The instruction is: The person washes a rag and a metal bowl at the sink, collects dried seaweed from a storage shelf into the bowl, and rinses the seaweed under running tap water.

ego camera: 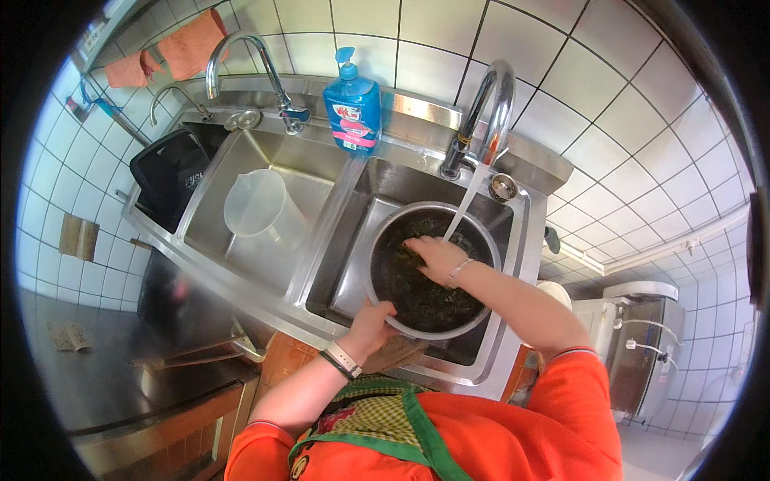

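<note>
A round metal basin (375, 255) sits in the right sink basin (343, 264), holding dark green leafy stuff (415, 294) in water. My left hand (370, 324) grips the basin's near left rim. Inside it, my right hand (442, 258) is partly in the water among the leaves, fingers towards the left; whether it grasps any cannot be told. From the right faucet (496, 108) a stream of water (469, 201) runs down beside my right hand.
A translucent plastic jug (258, 207) lies tilted in the left sink. Between the faucets stands a blue pump bottle (353, 111). The left faucet (264, 54) arches above the left sink; a black container (171, 168) is at the far left. Orange cloths (192, 45) hang on the wall.
</note>
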`<control>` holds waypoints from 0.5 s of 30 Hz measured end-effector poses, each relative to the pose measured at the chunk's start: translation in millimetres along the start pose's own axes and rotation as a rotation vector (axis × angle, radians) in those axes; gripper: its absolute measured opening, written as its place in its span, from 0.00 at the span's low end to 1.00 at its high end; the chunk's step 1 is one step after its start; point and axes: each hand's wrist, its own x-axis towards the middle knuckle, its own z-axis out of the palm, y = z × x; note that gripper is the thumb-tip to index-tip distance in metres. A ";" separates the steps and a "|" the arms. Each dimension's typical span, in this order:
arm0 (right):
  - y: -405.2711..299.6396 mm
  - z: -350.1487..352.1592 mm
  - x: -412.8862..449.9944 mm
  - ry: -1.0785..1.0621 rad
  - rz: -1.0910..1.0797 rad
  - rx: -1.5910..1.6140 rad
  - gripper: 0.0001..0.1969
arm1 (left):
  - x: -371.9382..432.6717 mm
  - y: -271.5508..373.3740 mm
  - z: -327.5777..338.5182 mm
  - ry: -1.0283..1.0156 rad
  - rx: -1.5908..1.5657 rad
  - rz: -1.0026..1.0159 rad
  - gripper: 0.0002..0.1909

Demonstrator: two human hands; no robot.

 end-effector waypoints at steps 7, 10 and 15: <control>-37.5 36.4 -17.9 -0.188 -0.116 -0.210 0.28 | 11.1 -11.1 -0.4 0.138 0.150 -0.010 0.16; -34.1 33.8 12.2 -0.138 -0.070 -0.163 0.15 | 8.9 -16.9 -6.1 0.168 0.134 -0.011 0.16; -18.9 -32.5 -11.6 -0.028 -0.020 0.042 0.35 | -1.3 2.8 -17.1 -0.002 0.119 0.096 0.18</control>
